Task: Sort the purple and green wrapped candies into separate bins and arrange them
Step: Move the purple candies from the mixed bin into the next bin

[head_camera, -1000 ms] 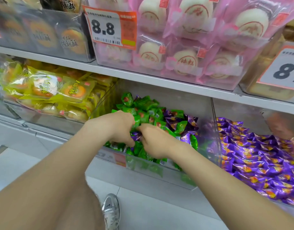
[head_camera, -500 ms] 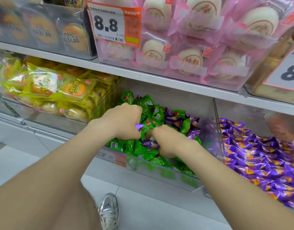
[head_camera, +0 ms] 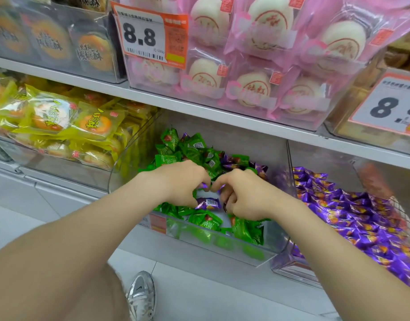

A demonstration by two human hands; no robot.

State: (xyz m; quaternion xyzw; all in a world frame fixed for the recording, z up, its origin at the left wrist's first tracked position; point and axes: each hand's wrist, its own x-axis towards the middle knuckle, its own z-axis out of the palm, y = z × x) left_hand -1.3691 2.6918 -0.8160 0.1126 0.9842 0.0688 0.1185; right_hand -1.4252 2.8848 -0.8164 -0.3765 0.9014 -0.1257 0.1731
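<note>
A clear middle bin on the lower shelf holds mostly green candies with some purple candies mixed in at its back right. Both my hands are down in this bin, knuckles up, fingertips nearly meeting. My left hand has its fingers curled round purple candies, and one purple candy shows under its thumb. My right hand also curls round purple wrappers that peek out by its fingertips. The bin to the right is filled with purple candies.
A bin of yellow-wrapped pastries sits to the left. The shelf above carries pink-wrapped white buns, dark-packed cakes and orange 8.8 price tags. My shoe stands on the tiled floor below.
Both hands have kept digging in the middle bin, shifting slightly. A bare patch of bin bottom now shows between them, with a purple candy visible under my left thumb.
</note>
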